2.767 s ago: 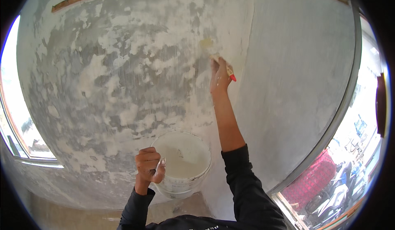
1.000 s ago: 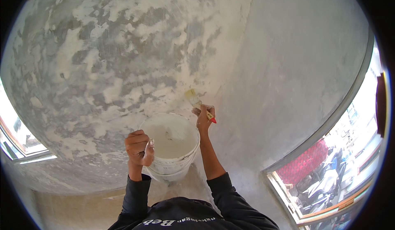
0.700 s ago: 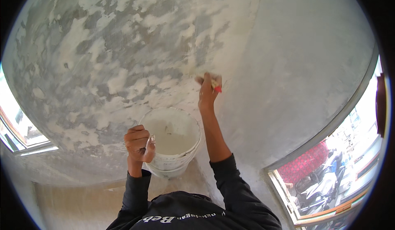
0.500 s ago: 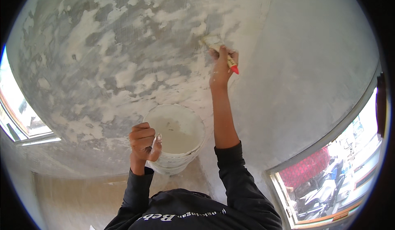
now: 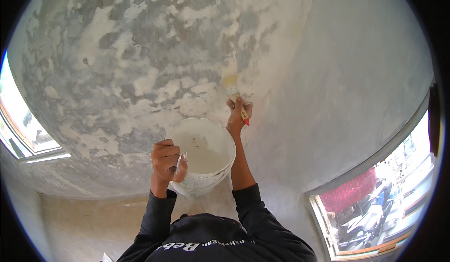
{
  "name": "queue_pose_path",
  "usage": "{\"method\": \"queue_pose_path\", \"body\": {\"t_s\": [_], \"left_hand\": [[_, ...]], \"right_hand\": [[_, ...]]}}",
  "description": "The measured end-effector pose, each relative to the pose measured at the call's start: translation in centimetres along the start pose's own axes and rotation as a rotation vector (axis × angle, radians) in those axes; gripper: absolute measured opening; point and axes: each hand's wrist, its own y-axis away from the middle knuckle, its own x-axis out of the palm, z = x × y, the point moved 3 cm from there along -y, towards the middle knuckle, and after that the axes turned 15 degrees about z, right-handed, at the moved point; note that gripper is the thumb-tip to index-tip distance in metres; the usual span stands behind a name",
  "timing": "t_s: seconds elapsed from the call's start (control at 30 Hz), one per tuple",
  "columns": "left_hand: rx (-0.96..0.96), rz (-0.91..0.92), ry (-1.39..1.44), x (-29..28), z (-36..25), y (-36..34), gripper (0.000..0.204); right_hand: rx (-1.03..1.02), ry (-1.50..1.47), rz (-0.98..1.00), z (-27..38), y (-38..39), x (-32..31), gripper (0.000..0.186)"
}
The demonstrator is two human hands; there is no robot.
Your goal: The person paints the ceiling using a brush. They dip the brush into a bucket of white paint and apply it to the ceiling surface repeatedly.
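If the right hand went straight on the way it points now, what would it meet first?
Most likely the patchy wall: the right hand points its brush that way. Depth is unclear; the brush may already touch it.

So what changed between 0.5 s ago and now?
The right hand has brought the brush lower in front of the patchy wall and slightly left, closer to the bucket. Nothing was picked up or let go.

Unchanged: the right hand keeps the brush, and the left hand stays closed at the bucket's left rim.
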Motion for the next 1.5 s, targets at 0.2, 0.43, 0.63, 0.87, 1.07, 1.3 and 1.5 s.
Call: {"method": "queue_pose_path", "body": {"t_s": [0.2,0.43,0.63,0.87,1.07,1.3,1.5], "left_hand": [[-0.003,-0.014,-0.101,0.1,0.1,0.1,0.025],[-0.05,-0.075,-0.144,0.8,0.4,0.1,0.028],[-0.051,-0.207,-0.094,0.9,0.5,0.3,0.033],[-0.055,-0.274,-0.044,0.1,0.9,0.7,0.044],[-0.065,-0.293,0.029,1.3,1.5,0.4,0.044],[-0.268,-0.347,0.113,3.8,2.4,1.1,0.043],[-0.71,-0.403,0.613,6.7,4.9,4.6,0.048]], "right_hand": [[0.208,0.168,-0.186,-1.7,5.2,-4.0,0.018],[0.081,0.071,-0.092,-0.2,1.6,-1.7,0.018],[0.089,-0.135,0.078,6.4,-2.2,3.1,0.014],[0.15,-0.21,0.098,10.1,3.4,0.9,0.011],[0.064,-0.187,0.307,9.2,8.0,-0.9,0.016],[-0.008,-0.038,0.282,10.9,8.5,-1.5,0.032],[-0.166,0.115,0.261,12.1,9.0,-1.8,0.033]]}}
